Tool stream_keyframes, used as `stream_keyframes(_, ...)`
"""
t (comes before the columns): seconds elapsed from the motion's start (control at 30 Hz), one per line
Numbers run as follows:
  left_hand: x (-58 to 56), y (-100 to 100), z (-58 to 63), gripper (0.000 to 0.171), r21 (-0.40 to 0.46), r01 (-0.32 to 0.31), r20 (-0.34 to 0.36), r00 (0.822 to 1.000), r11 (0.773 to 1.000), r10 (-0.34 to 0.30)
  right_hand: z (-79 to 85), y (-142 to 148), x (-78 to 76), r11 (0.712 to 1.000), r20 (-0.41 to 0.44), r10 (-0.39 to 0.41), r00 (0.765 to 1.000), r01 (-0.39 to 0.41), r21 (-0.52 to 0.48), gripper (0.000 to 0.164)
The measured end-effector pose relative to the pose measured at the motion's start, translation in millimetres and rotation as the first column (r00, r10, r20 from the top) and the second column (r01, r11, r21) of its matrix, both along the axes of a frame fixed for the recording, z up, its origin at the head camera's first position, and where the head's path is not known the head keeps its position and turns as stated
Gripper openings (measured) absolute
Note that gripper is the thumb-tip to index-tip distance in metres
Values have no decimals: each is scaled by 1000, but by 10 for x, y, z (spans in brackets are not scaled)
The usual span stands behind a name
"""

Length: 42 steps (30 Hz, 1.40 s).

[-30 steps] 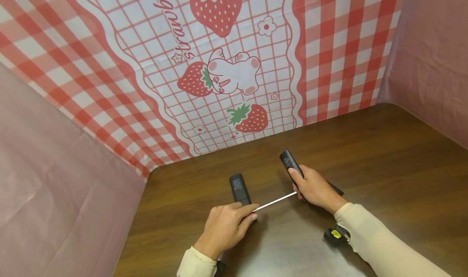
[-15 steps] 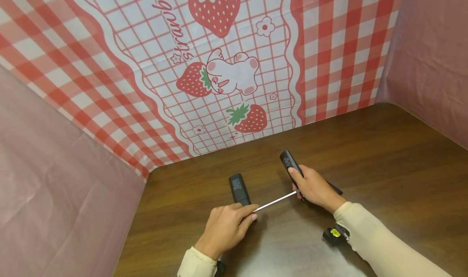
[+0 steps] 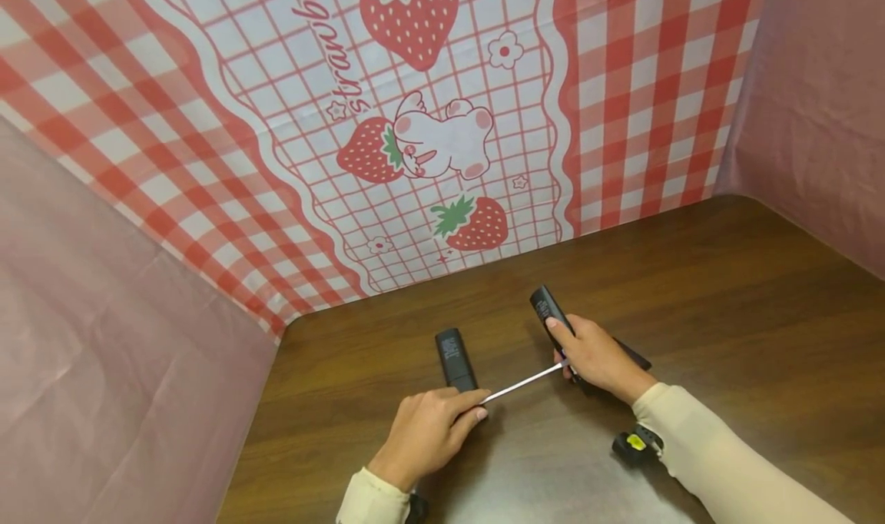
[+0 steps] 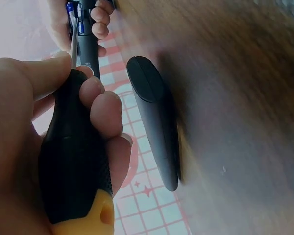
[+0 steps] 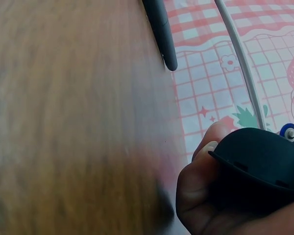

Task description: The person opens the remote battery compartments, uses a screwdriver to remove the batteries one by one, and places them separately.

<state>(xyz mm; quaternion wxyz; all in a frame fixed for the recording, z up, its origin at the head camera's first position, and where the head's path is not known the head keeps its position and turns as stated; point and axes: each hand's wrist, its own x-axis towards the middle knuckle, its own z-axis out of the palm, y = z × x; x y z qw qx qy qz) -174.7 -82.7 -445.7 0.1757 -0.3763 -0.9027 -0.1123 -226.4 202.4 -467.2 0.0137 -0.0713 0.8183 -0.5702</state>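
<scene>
My left hand [image 3: 425,436] grips a screwdriver [image 4: 76,152] by its black and yellow handle, fingers wrapped round it. The thin metal shaft [image 3: 524,380] runs right to the black remote control [image 3: 543,303] that my right hand [image 3: 598,355] holds tilted above the table. Its battery compartment is uncovered. Blue batteries [image 4: 81,24] show inside in the left wrist view, with the screwdriver's tip at them; exact contact cannot be told. One battery end [image 5: 290,133] peeks past the remote's edge in the right wrist view. A second black remote control [image 3: 452,355] lies beyond my left hand.
A flat dark piece [image 3: 634,353] lies on the wooden table [image 3: 691,293] behind my right wrist, partly hidden. A red checked strawberry cloth [image 3: 477,124] hangs at the back. Pink cloth [image 3: 104,339] closes both sides.
The head view has shifted very slightly. Both hands keep their hold on the screwdriver and the remote control, almost still; the shaft's tip end at the remote moves barely.
</scene>
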Motion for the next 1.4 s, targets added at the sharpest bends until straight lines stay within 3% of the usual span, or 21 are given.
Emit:
stream_keyframes(0.5, -8, 34, -8, 24, 1, 6, 63, 998, 1000, -6, 10, -20, -18, 1000, 51, -2, 999, 3, -24, 48)
stream_keyframes(0.9, -12, 49, -45, 24, 0, -30, 107, 994, 1000, 30, -2, -21, -52, 999, 70, -4, 998, 8, -51, 47)
stream_keyframes(1.4, -4, 58, -39, 23, 2, -41, 121, 992, 999, 40, 12, -19, -45, 998, 92, -3, 996, 9, -59, 49)
